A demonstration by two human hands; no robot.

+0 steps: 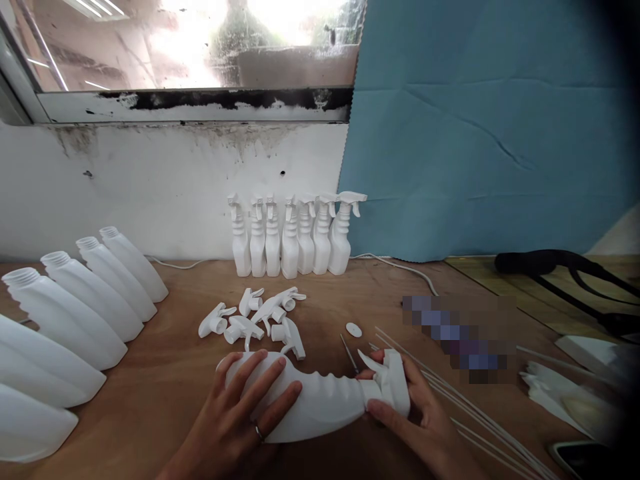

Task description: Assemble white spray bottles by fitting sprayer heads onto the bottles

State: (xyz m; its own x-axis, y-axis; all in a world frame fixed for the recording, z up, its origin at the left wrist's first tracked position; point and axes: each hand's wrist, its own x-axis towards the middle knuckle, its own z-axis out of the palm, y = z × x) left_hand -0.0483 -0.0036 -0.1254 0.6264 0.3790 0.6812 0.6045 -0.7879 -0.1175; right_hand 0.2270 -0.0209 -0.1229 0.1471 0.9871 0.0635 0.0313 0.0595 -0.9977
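A white spray bottle [325, 403] lies on its side above the front of the wooden table, its neck pointing right. My left hand [245, 407] grips its body, fingers spread over the upper side; a ring is on one finger. At the neck, my right hand [415, 407] holds the white trigger sprayer head [395, 383], with thumb and fingers around its collar. The head sits on the bottle's mouth; how tightly it is screwed I cannot tell. Just beyond the bottle lies a pile of loose trigger sprayer heads [273, 308].
Several open white bottles [90, 300] stand in a row at left. Capped spray bottles [290, 240] line the wall. Thin white tubes [480, 427], a small white disc [354, 329] and a thin metal tool [349, 352] lie right. A black strap [550, 263] rests farther right.
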